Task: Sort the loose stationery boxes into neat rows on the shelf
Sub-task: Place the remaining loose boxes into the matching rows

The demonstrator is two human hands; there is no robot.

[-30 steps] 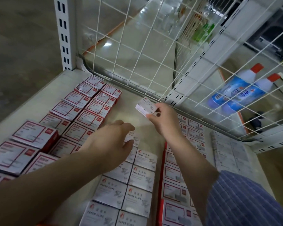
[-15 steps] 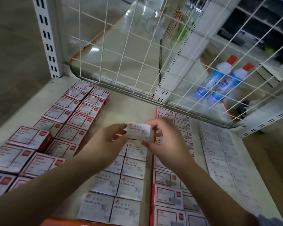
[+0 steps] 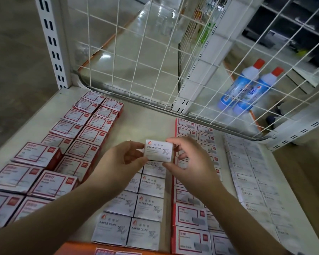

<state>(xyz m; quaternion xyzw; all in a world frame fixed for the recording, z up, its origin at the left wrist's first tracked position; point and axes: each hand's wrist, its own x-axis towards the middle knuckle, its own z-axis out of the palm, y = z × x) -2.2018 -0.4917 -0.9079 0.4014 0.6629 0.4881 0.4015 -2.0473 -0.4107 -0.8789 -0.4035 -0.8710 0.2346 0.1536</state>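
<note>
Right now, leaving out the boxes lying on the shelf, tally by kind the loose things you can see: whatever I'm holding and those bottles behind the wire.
Paper clips box, pinched between left hand and right hand: 1
Blue bottles with red caps: 2
Total: 3

Two hands meet at the centre of the frame

The left hand (image 3: 121, 161) and the right hand (image 3: 189, 159) come up from the lower edge on bare forearms, with the fingers of both curled into a pinch.
</note>
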